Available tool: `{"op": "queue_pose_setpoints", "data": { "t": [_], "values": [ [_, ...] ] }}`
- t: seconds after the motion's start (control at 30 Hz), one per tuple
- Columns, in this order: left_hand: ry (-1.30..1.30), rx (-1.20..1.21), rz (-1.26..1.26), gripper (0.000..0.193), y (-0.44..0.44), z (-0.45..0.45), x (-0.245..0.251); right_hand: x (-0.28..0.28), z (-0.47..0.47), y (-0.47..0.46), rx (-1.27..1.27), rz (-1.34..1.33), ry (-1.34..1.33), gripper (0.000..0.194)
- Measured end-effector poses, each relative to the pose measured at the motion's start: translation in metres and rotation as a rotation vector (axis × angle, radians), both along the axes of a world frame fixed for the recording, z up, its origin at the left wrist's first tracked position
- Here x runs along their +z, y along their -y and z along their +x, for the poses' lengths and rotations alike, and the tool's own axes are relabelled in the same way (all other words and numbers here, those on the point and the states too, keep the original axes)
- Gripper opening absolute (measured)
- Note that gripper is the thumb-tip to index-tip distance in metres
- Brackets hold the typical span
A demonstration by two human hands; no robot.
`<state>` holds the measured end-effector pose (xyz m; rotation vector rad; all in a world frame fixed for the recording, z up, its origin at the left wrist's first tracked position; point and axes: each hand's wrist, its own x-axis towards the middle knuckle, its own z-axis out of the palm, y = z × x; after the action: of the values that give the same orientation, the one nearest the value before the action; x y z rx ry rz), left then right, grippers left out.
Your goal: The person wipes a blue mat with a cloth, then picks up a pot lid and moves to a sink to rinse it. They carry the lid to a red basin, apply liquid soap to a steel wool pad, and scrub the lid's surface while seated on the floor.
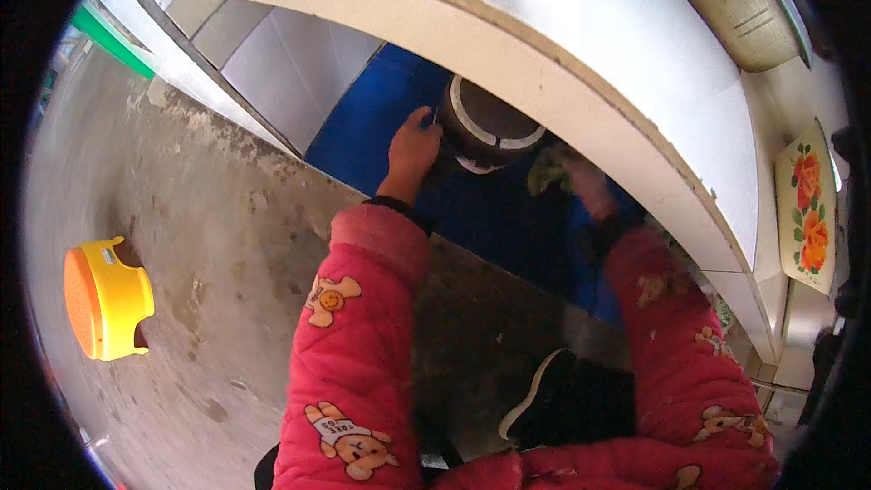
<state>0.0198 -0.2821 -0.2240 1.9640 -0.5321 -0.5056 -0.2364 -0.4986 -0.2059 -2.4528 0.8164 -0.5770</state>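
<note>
Under the counter, a dark round pot or crock (482, 139) with a pale ring around its top stands on a blue tiled surface (354, 129). My left hand (414, 148) is at the near left side of this vessel, its fingers touching or just beside the wall. My right hand (589, 180) lies to the right of the vessel, in shadow, with its fingers on a crumpled greenish cloth (548, 171). The far part of the vessel is hidden by the counter's edge.
A white tiled counter (633, 75) arches over both hands. On it stand a metal basin (742, 7) and a flower-patterned container (808, 211). A yellow stool with an orange top (112, 299) is on the concrete floor at left. A black shoe (578, 395) is below.
</note>
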Motion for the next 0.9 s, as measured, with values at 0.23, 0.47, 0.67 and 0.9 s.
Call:
{"op": "queue_pose_setpoints", "data": {
  "t": [0.23, 0.47, 0.67, 0.9],
  "values": [
    [0.456, -0.342, -0.074, 0.041, 0.001, 0.018, -0.028, -0.052, 0.040, 0.075, -0.002, -0.138, -0.219, 0.029],
    [-0.414, -0.047, -0.208, 0.050, -0.095, 0.004, -0.034, -0.036, 0.048, -0.064, 0.404, 0.204, -0.106, 0.032],
    [-0.599, -0.027, -0.292, 0.060, -0.183, -0.012, -0.023, 0.006, 0.081, -0.149, 0.376, 0.750, -0.014, 0.041],
    [-1.049, -0.025, -0.328, 0.066, -0.210, -0.005, -0.036, 0.018, 0.090, -0.159, 0.453, 0.715, -0.098, 0.039]
  ]
}}
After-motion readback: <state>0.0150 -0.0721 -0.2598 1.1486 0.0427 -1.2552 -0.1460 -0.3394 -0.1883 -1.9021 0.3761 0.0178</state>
